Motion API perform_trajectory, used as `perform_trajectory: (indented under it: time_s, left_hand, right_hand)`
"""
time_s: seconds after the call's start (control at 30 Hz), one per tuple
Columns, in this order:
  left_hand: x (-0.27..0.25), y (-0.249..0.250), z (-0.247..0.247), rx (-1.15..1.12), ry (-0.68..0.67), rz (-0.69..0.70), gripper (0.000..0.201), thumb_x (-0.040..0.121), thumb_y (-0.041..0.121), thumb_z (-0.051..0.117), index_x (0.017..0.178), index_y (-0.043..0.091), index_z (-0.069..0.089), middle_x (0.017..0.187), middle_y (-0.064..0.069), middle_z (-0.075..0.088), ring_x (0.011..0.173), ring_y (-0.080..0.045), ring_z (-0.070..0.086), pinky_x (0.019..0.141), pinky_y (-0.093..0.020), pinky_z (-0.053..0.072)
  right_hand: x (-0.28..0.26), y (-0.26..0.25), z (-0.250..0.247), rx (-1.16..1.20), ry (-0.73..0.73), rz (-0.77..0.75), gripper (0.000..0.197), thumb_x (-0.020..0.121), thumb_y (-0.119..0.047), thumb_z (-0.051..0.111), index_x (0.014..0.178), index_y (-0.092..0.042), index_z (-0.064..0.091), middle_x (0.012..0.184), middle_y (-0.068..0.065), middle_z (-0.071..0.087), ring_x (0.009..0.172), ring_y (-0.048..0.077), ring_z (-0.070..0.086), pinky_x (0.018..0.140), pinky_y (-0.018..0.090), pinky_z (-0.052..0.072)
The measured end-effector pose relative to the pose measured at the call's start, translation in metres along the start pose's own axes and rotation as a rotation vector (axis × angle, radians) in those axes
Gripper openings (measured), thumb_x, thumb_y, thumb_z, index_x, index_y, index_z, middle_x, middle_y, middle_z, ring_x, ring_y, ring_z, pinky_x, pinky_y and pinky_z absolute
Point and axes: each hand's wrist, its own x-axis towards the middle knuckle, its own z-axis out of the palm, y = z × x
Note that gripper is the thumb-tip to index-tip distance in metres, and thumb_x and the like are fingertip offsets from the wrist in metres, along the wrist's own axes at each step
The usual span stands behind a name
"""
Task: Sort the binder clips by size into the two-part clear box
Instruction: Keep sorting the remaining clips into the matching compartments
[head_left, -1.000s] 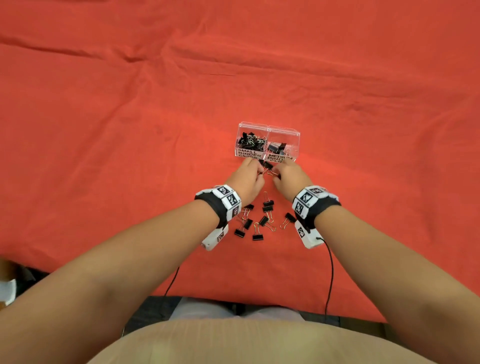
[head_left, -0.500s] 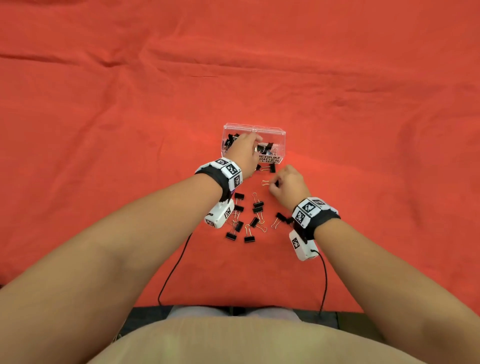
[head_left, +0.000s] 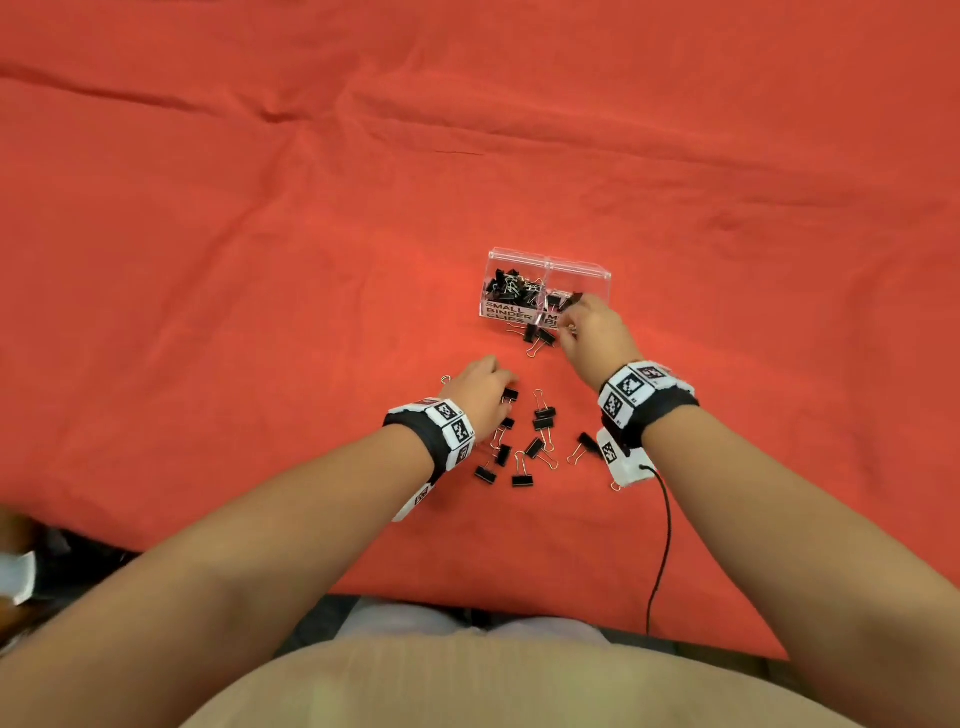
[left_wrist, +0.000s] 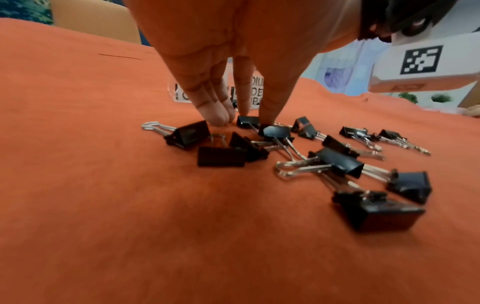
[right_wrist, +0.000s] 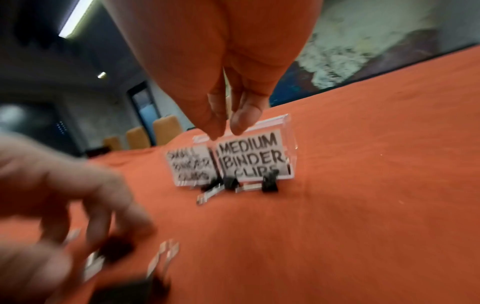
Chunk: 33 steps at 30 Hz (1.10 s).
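Observation:
The clear two-part box (head_left: 597, 273) stands on the red cloth, with labels "SMALL BINDER CLIPS" (head_left: 506, 312) and "MEDIUM BINDER CLIPS" (right_wrist: 250, 159). Its small part holds several black clips. My right hand (head_left: 569, 312) hangs over the medium part; its fingers (right_wrist: 244, 121) point down with nothing between them. A black clip (head_left: 574, 299) shows just by those fingertips. Several loose clips (head_left: 540, 431) lie between my wrists. My left hand (left_wrist: 255, 118) is down on this pile, thumb and index pinching a small clip (left_wrist: 248, 121) that lies on the cloth. Three clips (head_left: 537, 335) sit just before the box.
Wrinkled red cloth (head_left: 260, 312) covers the whole table. Its near edge (head_left: 467, 603) runs just before my lap. A black cable (head_left: 665, 525) trails from my right wrist over that edge. The wrist cameras (head_left: 623, 462) hang low beside the clip pile.
My left hand has drawn back from the box to the loose pile and set its fingertips on a small clip. My right hand has moved from the cloth up to the medium part.

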Motion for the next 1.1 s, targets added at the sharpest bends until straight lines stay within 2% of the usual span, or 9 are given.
perform_trajectory:
  time_s: [0.17,0.33,0.47,0.57,0.67,0.77,0.93,1.03,1.1]
  left_hand:
    - [-0.001,-0.004,0.004,0.018,0.006,0.006,0.03,0.09,0.016,0.058,0.119,0.008,0.054,0.113,-0.01,0.047,0.104,-0.029,0.053,0.088,-0.043,0.05]
    - [-0.001,-0.002,-0.004,-0.168,0.063,-0.05,0.018,0.086,0.015,0.064,0.102,0.01,0.057,0.105,-0.007,0.055,0.095,-0.025,0.057,0.085,-0.038,0.049]
    - [-0.006,-0.004,-0.015,-0.462,0.158,-0.166,0.013,0.083,0.01,0.067,0.09,0.014,0.057,0.078,0.004,0.057,0.068,-0.014,0.053,0.067,-0.028,0.048]
    - [-0.012,-0.013,-0.026,-0.583,0.242,-0.189,0.02,0.085,0.006,0.064,0.101,0.015,0.058,0.074,0.011,0.048,0.06,-0.005,0.044,0.064,-0.022,0.043]
    - [-0.018,-0.027,-0.034,-0.591,0.242,-0.217,0.034,0.088,0.007,0.06,0.119,0.021,0.057,0.08,0.01,0.045,0.062,-0.003,0.042,0.061,-0.016,0.042]
    - [-0.024,-0.043,-0.035,-0.528,0.173,-0.227,0.034,0.09,0.011,0.059,0.121,0.023,0.059,0.093,0.004,0.05,0.072,-0.008,0.046,0.072,-0.022,0.046]
    - [-0.033,-0.052,-0.021,-0.463,0.086,-0.21,0.029,0.088,0.01,0.062,0.114,0.023,0.063,0.079,0.009,0.048,0.07,-0.008,0.046,0.077,-0.025,0.042]
    - [-0.036,-0.048,-0.018,-0.329,0.033,-0.179,0.033,0.089,0.011,0.059,0.121,0.02,0.059,0.109,-0.005,0.061,0.099,-0.021,0.058,0.091,-0.028,0.044]
    - [-0.036,-0.048,-0.015,-0.223,0.002,-0.164,0.034,0.089,0.014,0.058,0.122,0.019,0.057,0.124,-0.012,0.055,0.111,-0.03,0.056,0.099,-0.033,0.043]
  right_hand:
    - [-0.016,0.015,0.028,-0.211,-0.16,0.039,0.023,0.087,0.003,0.043,0.106,0.006,0.057,0.111,0.017,0.051,0.094,0.035,0.058,0.08,0.045,0.053]
    - [-0.019,0.021,0.036,-0.139,-0.166,0.164,0.036,0.087,-0.001,0.045,0.122,0.001,0.049,0.12,0.019,0.046,0.111,0.037,0.049,0.091,0.046,0.048]
    - [-0.026,0.024,0.04,-0.029,-0.083,0.294,0.028,0.088,-0.009,0.052,0.113,0.004,0.056,0.118,0.021,0.045,0.113,0.038,0.047,0.097,0.044,0.044]
    - [-0.034,0.02,0.04,0.078,-0.046,0.297,0.019,0.084,-0.009,0.059,0.1,0.001,0.059,0.112,0.018,0.047,0.103,0.035,0.052,0.093,0.041,0.045]
    - [-0.037,0.009,0.037,0.175,-0.127,0.229,0.013,0.081,-0.001,0.056,0.094,-0.004,0.057,0.098,0.012,0.057,0.091,0.029,0.056,0.077,0.03,0.042]
    - [-0.043,-0.004,0.033,0.27,-0.189,0.194,0.02,0.082,-0.001,0.053,0.101,-0.008,0.056,0.085,0.005,0.058,0.074,0.021,0.055,0.069,0.026,0.041]
    - [-0.058,-0.012,0.039,0.103,-0.277,0.139,0.024,0.085,-0.011,0.052,0.109,-0.01,0.055,0.104,0.01,0.053,0.086,0.023,0.053,0.084,0.036,0.048]
    - [-0.066,-0.014,0.046,0.019,-0.309,0.143,0.027,0.085,-0.02,0.058,0.11,-0.01,0.054,0.112,0.013,0.046,0.096,0.03,0.054,0.087,0.038,0.048]
    - [-0.066,-0.017,0.048,0.058,-0.285,0.161,0.021,0.085,-0.018,0.059,0.103,-0.007,0.057,0.111,0.014,0.047,0.096,0.031,0.055,0.088,0.039,0.047]
